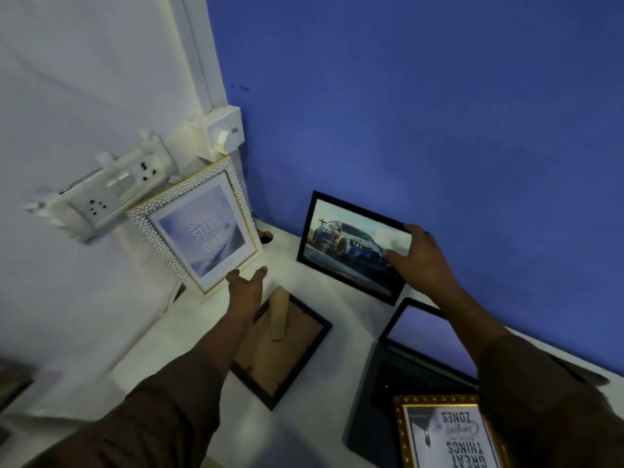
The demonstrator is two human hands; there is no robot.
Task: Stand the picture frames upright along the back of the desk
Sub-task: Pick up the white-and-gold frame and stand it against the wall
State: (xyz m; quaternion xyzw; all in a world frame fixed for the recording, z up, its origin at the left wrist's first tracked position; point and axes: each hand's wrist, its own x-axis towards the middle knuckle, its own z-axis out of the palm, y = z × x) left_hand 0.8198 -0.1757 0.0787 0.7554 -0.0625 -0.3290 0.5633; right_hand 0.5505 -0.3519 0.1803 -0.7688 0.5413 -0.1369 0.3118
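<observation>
I read "STEPS" and "DAY", faint, on the white frame (199,228); the gold frame (449,434), upside down to me, reads "GREAT THINGS" and "ZONES".

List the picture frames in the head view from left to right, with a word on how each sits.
White textured frame, standing in the corner → black frame lying face down, its stand showing → car photo frame, upright, held by the right hand → gold frame, lying on the laptop.

gold frame (450,434) cut off by bottom edge; laptop (398,373) partly hidden by right sleeve.
</observation>
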